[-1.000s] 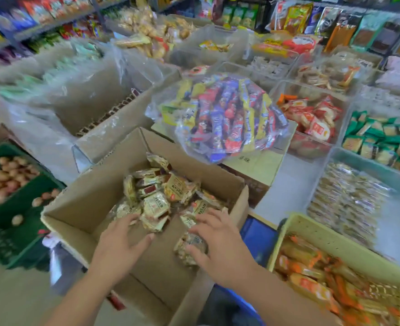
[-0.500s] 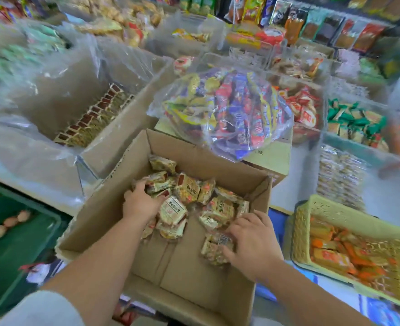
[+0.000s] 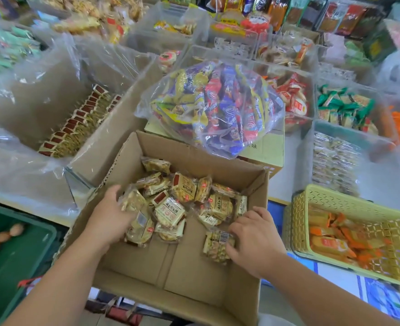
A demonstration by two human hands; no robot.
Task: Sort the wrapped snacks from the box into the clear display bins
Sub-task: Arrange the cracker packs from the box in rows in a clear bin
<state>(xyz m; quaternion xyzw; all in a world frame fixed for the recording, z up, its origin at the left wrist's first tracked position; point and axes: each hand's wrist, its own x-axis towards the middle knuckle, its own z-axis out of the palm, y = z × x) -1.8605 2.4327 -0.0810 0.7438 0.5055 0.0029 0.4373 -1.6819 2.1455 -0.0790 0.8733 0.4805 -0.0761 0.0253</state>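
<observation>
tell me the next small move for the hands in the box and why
Probably close both hands and lift. The left hand is already cupped around several wrapped snacks, the right hand rests on one packet, and all still lie inside the cardboard box.

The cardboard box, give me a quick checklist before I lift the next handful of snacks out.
1. Left hand has packets gathered: ok, fingers on the left of the wrapped snacks.
2. Right hand has a packet: cannot tell, it touches the barcoded packet, grip unclear.
3. Snacks left in the cardboard box: ok, many.
4. Way up clear: ok, box top open.
5. Bag of mixed bars clear of box: cannot tell, it sits close behind the far wall.
</observation>
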